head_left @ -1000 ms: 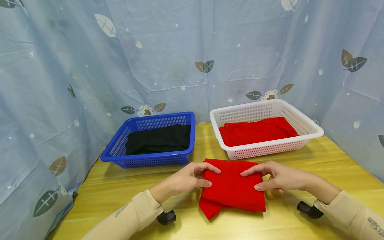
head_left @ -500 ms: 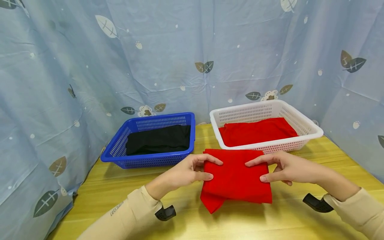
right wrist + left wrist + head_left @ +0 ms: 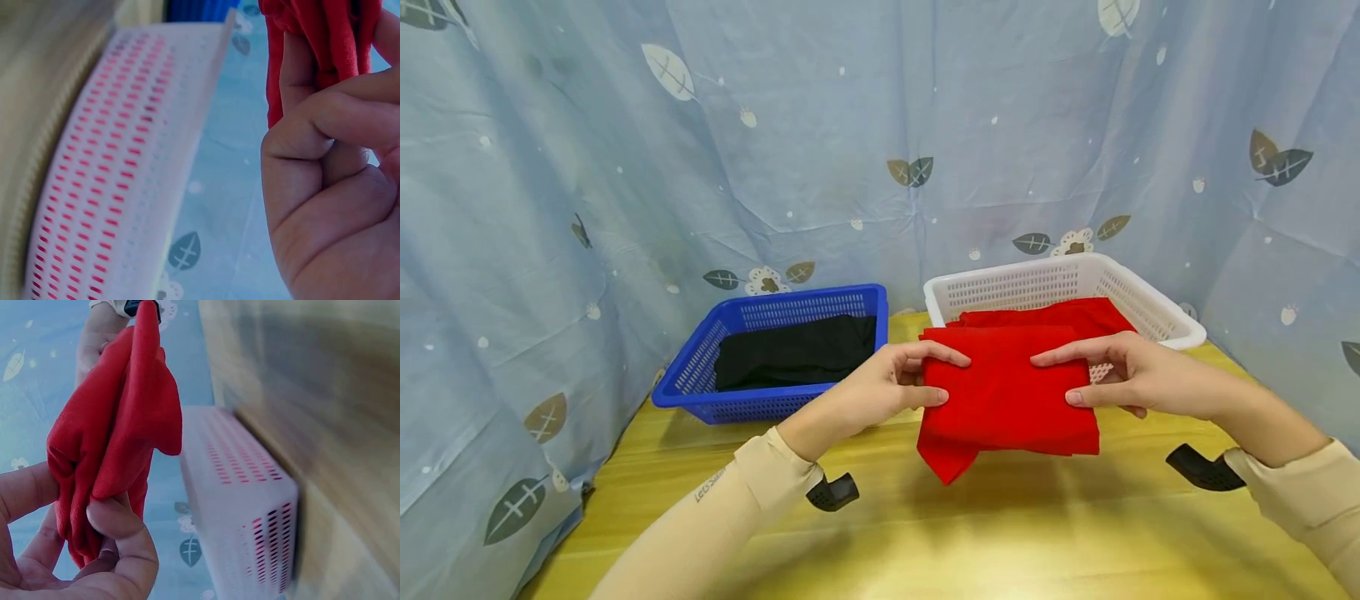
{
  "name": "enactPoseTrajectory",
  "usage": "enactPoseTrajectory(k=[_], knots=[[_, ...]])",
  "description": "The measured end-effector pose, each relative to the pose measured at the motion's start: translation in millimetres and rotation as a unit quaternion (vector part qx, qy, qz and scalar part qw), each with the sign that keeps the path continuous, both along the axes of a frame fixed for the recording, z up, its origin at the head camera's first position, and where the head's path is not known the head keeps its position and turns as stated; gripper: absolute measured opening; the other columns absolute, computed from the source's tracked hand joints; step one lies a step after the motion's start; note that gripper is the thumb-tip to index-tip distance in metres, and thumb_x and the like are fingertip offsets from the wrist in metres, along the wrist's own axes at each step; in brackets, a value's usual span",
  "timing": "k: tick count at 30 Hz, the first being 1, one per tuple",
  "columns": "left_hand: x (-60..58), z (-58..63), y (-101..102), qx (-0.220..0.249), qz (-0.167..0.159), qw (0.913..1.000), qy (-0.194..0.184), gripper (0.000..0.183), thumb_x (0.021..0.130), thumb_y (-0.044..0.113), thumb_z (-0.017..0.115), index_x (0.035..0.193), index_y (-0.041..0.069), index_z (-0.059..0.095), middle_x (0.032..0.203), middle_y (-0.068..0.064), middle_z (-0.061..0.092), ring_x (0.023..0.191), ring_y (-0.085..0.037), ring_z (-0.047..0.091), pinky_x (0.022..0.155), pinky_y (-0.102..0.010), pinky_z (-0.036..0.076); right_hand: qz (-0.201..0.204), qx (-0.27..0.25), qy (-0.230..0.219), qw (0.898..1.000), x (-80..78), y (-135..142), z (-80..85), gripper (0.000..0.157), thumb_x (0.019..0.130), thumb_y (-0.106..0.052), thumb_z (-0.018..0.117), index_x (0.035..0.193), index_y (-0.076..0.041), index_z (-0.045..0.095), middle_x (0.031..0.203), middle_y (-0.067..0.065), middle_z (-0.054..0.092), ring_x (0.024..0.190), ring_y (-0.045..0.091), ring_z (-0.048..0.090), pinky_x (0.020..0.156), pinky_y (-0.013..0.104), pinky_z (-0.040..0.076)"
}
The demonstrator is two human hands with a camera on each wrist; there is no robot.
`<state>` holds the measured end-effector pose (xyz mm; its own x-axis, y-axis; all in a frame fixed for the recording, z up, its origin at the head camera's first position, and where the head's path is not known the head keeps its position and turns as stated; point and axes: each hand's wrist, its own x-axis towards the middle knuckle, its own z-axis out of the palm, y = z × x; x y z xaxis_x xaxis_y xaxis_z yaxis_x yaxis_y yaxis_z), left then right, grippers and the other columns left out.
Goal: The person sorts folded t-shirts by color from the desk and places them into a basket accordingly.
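Observation:
A folded red cloth garment (image 3: 1007, 392) hangs above the table between both hands, one corner drooping at its lower left. My left hand (image 3: 880, 379) pinches its left edge; in the left wrist view the fingers and thumb close on the bunched red layers (image 3: 112, 437). Its right edge is gripped by my right hand (image 3: 1157, 375), with fingers curled under the folds (image 3: 325, 44) in the right wrist view. Just behind the garment stands a white plastic basket (image 3: 1183, 333), its front wall partly covered by it. Another red cloth (image 3: 1090, 312) lies inside that basket.
To the left, a blue plastic basket (image 3: 700, 404) holds a folded black cloth (image 3: 797, 350). Both baskets stand at the back of the yellow wood-grain table (image 3: 1000, 533). A light blue leaf-patterned curtain (image 3: 820, 167) hangs behind and at the sides.
Both hands have lifted the folded red garment off the table and carried it forward, closer to the white basket. The baskets have stayed where they were.

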<state>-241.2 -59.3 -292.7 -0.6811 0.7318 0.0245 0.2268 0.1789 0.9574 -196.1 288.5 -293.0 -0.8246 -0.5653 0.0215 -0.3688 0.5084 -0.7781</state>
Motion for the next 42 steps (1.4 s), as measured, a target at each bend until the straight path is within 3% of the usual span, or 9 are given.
enactPoseTrajectory(k=[7,11,15,20,24,30,32,37,42], knots=[[-20.6,9.6,19,-0.001,0.025,0.9994,0.025,0.034,0.095,0.010,0.068,0.125,0.026,0.067,0.112,-0.009,0.068,0.102,-0.025,0.066,0.084,-0.036,0.059,-0.032,-0.007,-0.028,0.999,-20.4,13,15.7,0.051,0.098,-0.021,0.066,0.147,-0.021,0.050,0.060,0.006,0.034,0.044,0.019,0.019,0.039,0.033,0.031],[-34.3,15.1,32,0.003,0.034,0.9992,0.023,0.035,0.094,0.010,0.069,0.127,0.022,0.066,0.110,-0.010,0.067,0.097,-0.025,0.066,0.082,-0.034,0.059,-0.077,0.024,-0.014,0.997,-34.8,21,23.6,0.052,0.097,-0.030,0.068,0.146,-0.030,0.050,0.067,0.003,0.046,0.051,0.015,0.030,0.046,0.034,0.036],[-46.5,20.1,48,0.003,0.039,0.9989,0.027,0.034,0.093,0.010,0.070,0.125,0.023,0.067,0.105,-0.012,0.066,0.091,-0.028,0.066,0.086,-0.043,0.058,-0.101,0.048,0.002,0.994,-49.9,33,28.0,0.054,0.096,-0.032,0.069,0.147,-0.029,0.050,0.061,-0.002,0.037,0.048,0.018,0.025,0.049,0.034,0.036],[-63.6,21.9,70,0.001,0.054,0.9981,0.028,0.033,0.092,0.009,0.072,0.121,0.022,0.070,0.098,-0.014,0.065,0.085,-0.026,0.066,0.090,-0.050,0.057,-0.125,0.053,-0.003,0.991,-67.8,46,31.1,0.056,0.096,-0.030,0.069,0.149,-0.027,0.049,0.098,0.002,0.069,0.067,0.022,0.056,0.061,0.032,0.047],[-77.5,19.5,84,0.005,0.075,0.9970,0.017,0.033,0.090,0.005,0.072,0.120,0.020,0.071,0.097,-0.013,0.063,0.084,-0.022,0.064,0.087,-0.045,0.059,-0.139,0.069,-0.002,0.988,-81.3,53,31.8,0.056,0.096,-0.035,0.068,0.148,-0.029,0.050,0.136,0.008,0.060,0.086,0.020,0.060,0.068,0.033,0.047],[-97.8,10.2,100,0.016,0.083,0.9964,-0.005,0.035,0.090,0.001,0.072,0.121,0.017,0.070,0.092,-0.011,0.061,0.079,-0.019,0.063,0.088,-0.046,0.058,-0.156,0.069,-0.013,0.985,-98.1,60,28.8,0.058,0.095,-0.035,0.070,0.148,-0.026,0.050,0.099,0.004,0.058,0.070,0.021,0.050,0.065,0.032,0.045],[-103.6,6.1,105,0.017,0.083,0.9963,-0.011,0.036,0.089,0.000,0.072,0.121,0.016,0.070,0.091,-0.010,0.060,0.078,-0.018,0.064,0.083,-0.039,0.060,-0.161,0.073,-0.016,0.984,-102.7,62,26.5,0.059,0.095,-0.036,0.070,0.148,-0.025,0.050,0.103,0.008,0.059,0.070,0.021,0.049,0.066,0.032,0.045],[-111.6,-2.9,117,0.006,0.105,0.9944,-0.010,0.034,0.089,0.001,0.072,0.120,0.015,0.071,0.095,-0.010,0.062,0.078,-0.019,0.064,0.073,-0.029,0.059,-0.169,0.081,-0.021,0.982,-114.7,67,17.3,0.061,0.094,-0.038,0.070,0.149,-0.019,0.050,0.151,0.018,0.045,0.101,0.024,0.055,0.076,0.034,0.050],[-113.4,-11.4,129,-0.034,0.131,0.9905,-0.027,0.027,0.089,0.006,0.073,0.114,0.017,0.071,0.101,-0.005,0.066,0.082,-0.018,0.066,0.075,-0.029,0.060,-0.173,0.068,-0.060,0.981,-124.6,71,5.9,0.062,0.094,-0.032,0.071,0.150,-0.014,0.048,0.131,0.016,0.059,0.096,0.022,0.058,0.074,0.032,0.053]])
